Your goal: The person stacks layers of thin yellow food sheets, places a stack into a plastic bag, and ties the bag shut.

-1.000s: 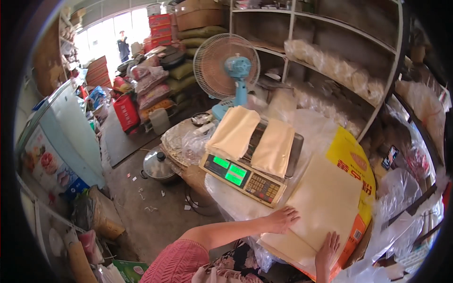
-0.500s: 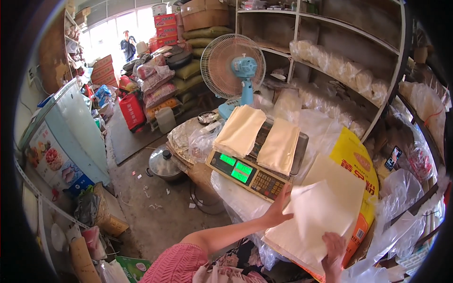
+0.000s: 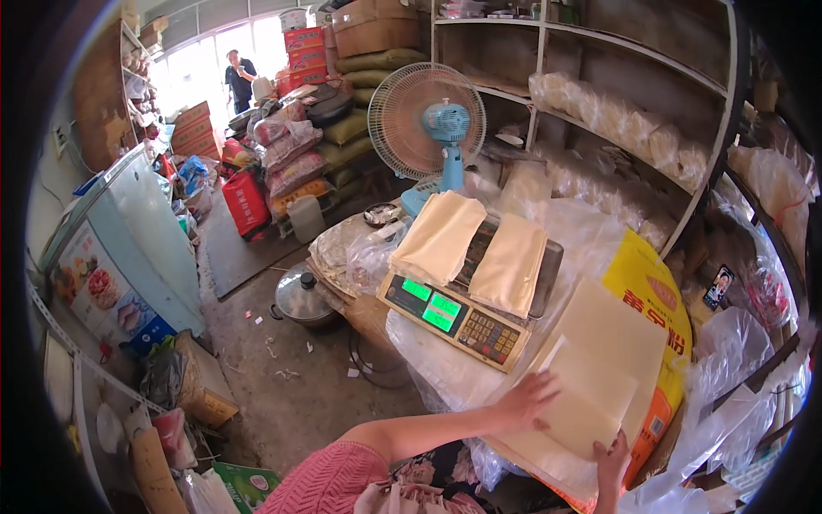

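In front of me at the right lies a stack of thin, limp cream sheets (image 3: 629,330); they look like tofu skin, though I cannot be sure. A folded top sheet (image 3: 591,390) rests on it. My left hand (image 3: 527,403) lies on this sheet's left part, fingers spread. My right hand (image 3: 610,458) has thumb and fingers closed at its near right edge. Beyond my left hand stands a digital scale (image 3: 479,330) with lit green displays. Two folded bundles of similar sheets, a left bundle (image 3: 438,236) and a right bundle (image 3: 509,264), lie on its pan.
A yellow and orange printed sack (image 3: 664,343) lies under the stack. A blue fan (image 3: 445,124) stands behind the scale. A lidded pot (image 3: 304,295) sits on the floor. Shelves (image 3: 634,56) hold bagged goods. A person (image 3: 241,79) stands near the bright doorway.
The lifted, blurred top sheet has come down folded onto the stack. My left hand has moved down from the scale's edge onto it. The distant person has shifted slightly right.
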Tool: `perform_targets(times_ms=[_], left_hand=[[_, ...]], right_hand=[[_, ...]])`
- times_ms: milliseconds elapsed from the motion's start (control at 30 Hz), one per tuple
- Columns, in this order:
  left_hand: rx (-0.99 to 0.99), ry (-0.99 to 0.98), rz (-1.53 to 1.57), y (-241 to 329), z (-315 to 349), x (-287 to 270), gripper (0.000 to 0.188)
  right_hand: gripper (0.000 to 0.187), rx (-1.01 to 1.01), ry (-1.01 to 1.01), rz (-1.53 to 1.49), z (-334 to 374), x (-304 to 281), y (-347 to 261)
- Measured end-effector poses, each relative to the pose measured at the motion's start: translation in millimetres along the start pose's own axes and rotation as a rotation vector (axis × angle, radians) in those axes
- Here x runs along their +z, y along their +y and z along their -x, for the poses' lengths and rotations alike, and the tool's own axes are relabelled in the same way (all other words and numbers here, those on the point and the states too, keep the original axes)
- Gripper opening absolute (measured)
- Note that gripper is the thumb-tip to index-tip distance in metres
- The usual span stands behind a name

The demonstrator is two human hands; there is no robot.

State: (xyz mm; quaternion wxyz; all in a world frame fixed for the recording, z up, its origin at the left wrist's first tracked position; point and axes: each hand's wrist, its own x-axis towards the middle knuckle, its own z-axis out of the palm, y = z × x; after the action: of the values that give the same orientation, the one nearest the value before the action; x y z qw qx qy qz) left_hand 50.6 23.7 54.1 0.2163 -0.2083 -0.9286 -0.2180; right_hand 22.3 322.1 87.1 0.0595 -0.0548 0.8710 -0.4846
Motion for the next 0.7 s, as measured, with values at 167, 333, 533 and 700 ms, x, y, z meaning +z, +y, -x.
perform_targets(times_ms=[167, 333, 533, 700], left_hand=[[0.053, -0.218, -0.166, 4.4, -0.4, -6.5, 0.073], [0.165, -0.256, 0.107, -52.6, -17.7, 7.1, 0.029], [-0.650, -0.278, 0.571, -24.1, -67.6, -64.9, 0.034], [-0.495, 0.164, 0.079, -31.4, -89.0, 22.1, 0.050]], right_hand=[[0.098, -0.406, -0.068, 0.723, 4.3, -4.2, -50.0], [0.084, -0.480, -0.300, 0.808, 3.9, -29.4, -43.3], [0.042, -0.106, -0.065, 0.048, -21.6, -41.8, 9.8], [0.032, 0.007, 0.192, 0.447, -73.8, -21.2, 16.1]])
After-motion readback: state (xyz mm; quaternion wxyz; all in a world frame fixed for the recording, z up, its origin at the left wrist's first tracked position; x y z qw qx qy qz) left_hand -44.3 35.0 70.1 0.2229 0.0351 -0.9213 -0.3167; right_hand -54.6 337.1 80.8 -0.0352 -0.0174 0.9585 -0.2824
